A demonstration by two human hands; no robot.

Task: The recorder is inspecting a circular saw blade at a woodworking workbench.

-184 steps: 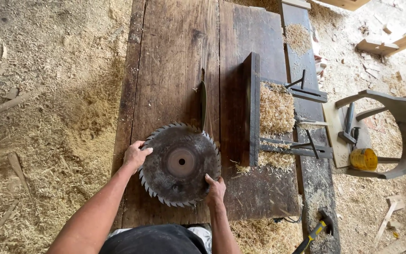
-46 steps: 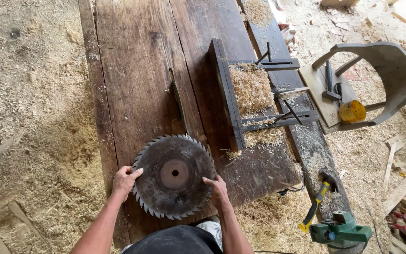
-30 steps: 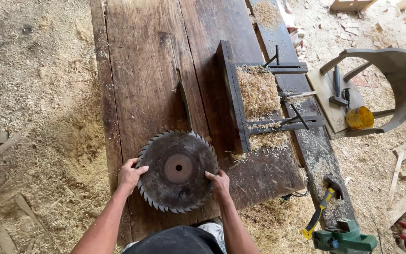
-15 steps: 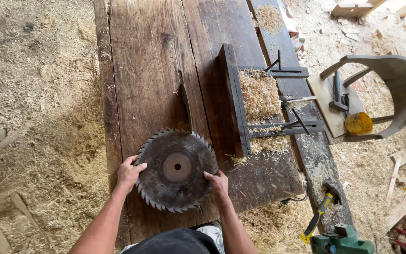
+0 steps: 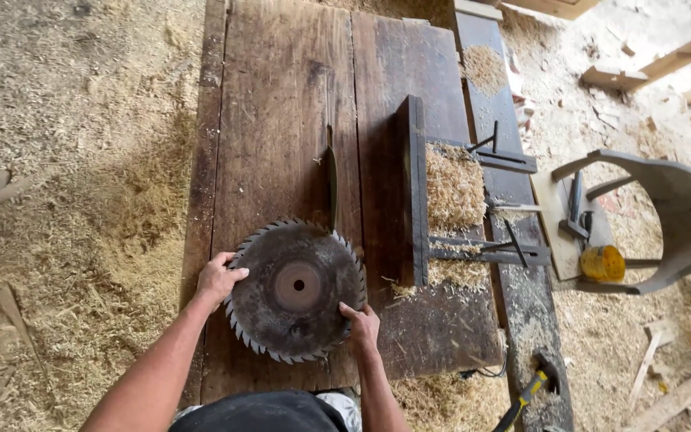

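Both hands (image 5: 219,280) have drawn the saw blade (image 5: 296,290) slightly nearer the table's edge

One saw blade (image 5: 296,290), two hands, one hammer (image 5: 531,392), one yellow container (image 5: 602,263).

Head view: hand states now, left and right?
Left hand: fingers curled on the left rim of the circular saw blade, holding it.
Right hand: fingers closed on the blade's lower right rim.

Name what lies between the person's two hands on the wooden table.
The round toothed saw blade, gripped at opposite edges by left hand and right hand, in the head view.
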